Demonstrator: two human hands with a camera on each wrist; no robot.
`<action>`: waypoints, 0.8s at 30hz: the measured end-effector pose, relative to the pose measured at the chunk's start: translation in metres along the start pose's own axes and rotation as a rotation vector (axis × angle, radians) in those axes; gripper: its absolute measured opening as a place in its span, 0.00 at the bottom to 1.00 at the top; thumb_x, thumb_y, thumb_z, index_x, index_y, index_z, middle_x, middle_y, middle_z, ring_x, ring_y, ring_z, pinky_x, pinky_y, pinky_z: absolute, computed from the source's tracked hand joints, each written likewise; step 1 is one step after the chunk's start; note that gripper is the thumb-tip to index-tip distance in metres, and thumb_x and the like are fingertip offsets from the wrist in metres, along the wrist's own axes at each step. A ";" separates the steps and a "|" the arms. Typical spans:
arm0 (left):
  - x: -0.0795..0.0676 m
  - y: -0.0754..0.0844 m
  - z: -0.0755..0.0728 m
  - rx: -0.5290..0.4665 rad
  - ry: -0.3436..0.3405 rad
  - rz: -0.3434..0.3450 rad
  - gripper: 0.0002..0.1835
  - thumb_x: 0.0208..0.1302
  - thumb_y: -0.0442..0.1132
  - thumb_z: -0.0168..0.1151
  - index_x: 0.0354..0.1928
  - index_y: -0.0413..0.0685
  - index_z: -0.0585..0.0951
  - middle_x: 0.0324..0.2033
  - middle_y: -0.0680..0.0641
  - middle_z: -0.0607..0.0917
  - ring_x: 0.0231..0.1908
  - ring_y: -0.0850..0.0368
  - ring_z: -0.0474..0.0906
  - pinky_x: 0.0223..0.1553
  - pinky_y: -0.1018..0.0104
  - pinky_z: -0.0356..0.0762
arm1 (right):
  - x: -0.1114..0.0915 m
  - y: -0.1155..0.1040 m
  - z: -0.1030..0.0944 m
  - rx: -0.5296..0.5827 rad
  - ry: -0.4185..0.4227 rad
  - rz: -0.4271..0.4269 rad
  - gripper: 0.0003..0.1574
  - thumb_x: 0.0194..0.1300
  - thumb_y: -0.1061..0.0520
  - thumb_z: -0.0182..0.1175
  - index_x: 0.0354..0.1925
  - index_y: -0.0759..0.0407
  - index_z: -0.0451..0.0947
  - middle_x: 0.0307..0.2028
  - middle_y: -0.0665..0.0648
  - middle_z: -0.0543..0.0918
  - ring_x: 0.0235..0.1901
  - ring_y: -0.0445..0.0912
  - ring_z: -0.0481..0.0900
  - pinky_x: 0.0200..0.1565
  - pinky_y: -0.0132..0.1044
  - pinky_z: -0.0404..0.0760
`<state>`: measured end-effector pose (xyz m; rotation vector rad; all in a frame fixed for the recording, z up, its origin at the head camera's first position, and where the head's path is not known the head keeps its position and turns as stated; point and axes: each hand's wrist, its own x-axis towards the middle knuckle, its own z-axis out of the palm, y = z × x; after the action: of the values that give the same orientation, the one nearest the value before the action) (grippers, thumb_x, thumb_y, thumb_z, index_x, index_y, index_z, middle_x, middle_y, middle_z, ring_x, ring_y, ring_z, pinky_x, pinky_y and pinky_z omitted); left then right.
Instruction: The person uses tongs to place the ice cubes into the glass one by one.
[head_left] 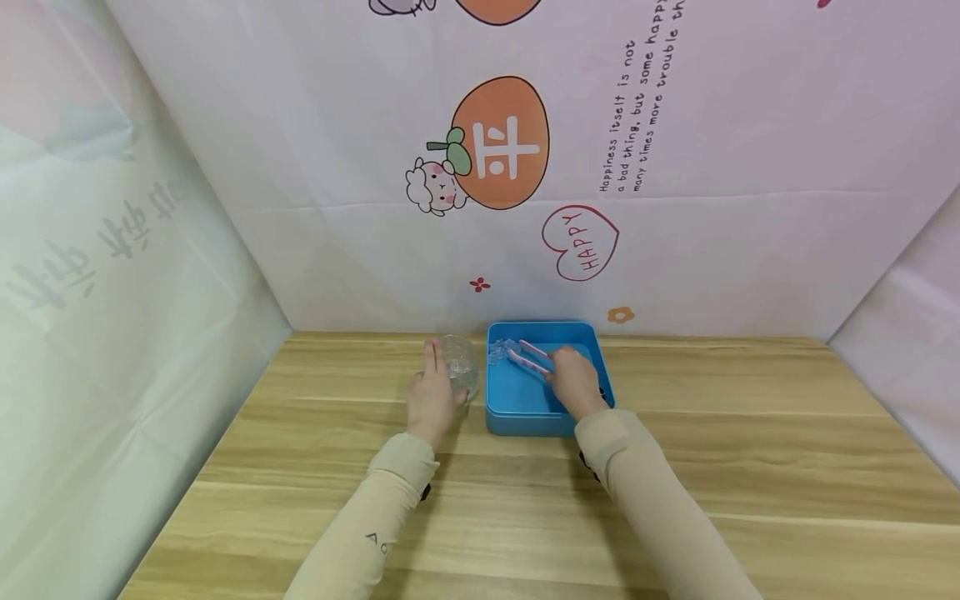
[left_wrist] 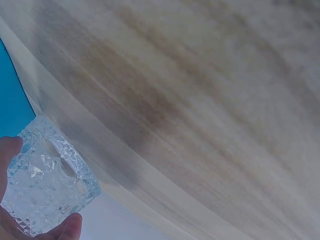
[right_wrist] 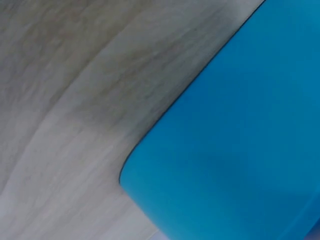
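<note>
My left hand (head_left: 432, 400) holds a clear cut-glass bowl (head_left: 461, 363) by its side, just left of the blue box. In the left wrist view, a thumb and fingers sit on opposite sides of the faceted glass bowl (left_wrist: 50, 175). With my right hand (head_left: 576, 382) I grip a pair of pink tongs (head_left: 531, 363) over the open blue box (head_left: 517, 396). The tongs' two arms are spread, their tips pointing left at a small cluster of clear, ice-like pieces (head_left: 498, 350) in the box's far left corner. The right wrist view shows only the blue box's outer wall (right_wrist: 225, 140) and wood.
Box and bowl stand near the back edge of a wood-grain table (head_left: 712, 442). Right behind them rises a white printed cloth (head_left: 360, 258), with another white cloth panel (head_left: 150, 275) along the left side.
</note>
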<state>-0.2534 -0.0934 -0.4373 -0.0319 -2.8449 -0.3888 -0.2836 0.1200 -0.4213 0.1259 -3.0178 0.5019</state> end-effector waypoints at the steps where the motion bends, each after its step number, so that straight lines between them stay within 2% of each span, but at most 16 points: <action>1: 0.000 0.000 0.000 0.002 -0.001 0.001 0.52 0.55 0.50 0.70 0.73 0.35 0.52 0.72 0.37 0.58 0.39 0.43 0.81 0.39 0.56 0.82 | 0.000 0.000 0.000 -0.001 0.000 0.001 0.23 0.61 0.57 0.64 0.53 0.68 0.78 0.46 0.65 0.83 0.45 0.56 0.81 0.48 0.49 0.82; 7: 0.001 0.001 0.000 0.015 -0.005 0.004 0.52 0.55 0.51 0.70 0.73 0.34 0.52 0.72 0.37 0.58 0.37 0.44 0.81 0.39 0.57 0.81 | 0.002 -0.002 0.002 0.002 0.008 0.009 0.22 0.63 0.57 0.63 0.53 0.66 0.78 0.48 0.65 0.83 0.47 0.56 0.81 0.50 0.49 0.82; 24: 0.001 0.001 -0.001 0.001 -0.011 -0.001 0.52 0.55 0.50 0.69 0.73 0.35 0.51 0.72 0.37 0.57 0.38 0.44 0.80 0.39 0.56 0.82 | 0.002 -0.003 0.000 0.018 0.008 -0.005 0.19 0.62 0.60 0.63 0.51 0.66 0.80 0.46 0.64 0.84 0.43 0.55 0.82 0.49 0.49 0.82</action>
<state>-0.2543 -0.0924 -0.4357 -0.0319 -2.8562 -0.3883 -0.2851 0.1168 -0.4204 0.1322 -3.0048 0.5284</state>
